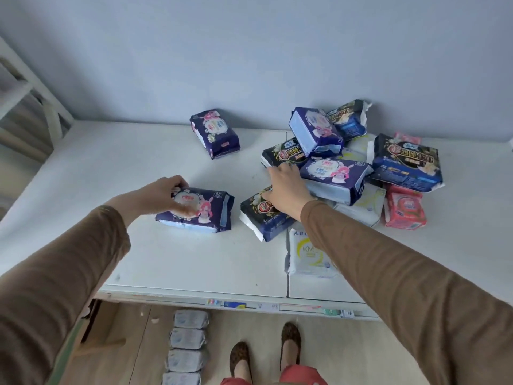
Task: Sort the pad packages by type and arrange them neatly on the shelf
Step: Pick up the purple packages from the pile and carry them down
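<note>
While the left hand (166, 195) clasps a purple pack (195, 210), the right hand (286, 190) lies spread on the pile (344, 173).
Soft, light, slippery wrappers on the shelf (138, 162): best pinched across the short sides.

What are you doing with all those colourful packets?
Someone is sorting pad packages on a white shelf. The left hand grips a purple pack with a pink bunny, away from the pile. The right hand reaches into the jumbled pile of purple, black, white and pink packs. Another purple pack sits alone near the wall.

Head view looks steeply down, seemingly close, over the white shelf (172, 259)
</note>
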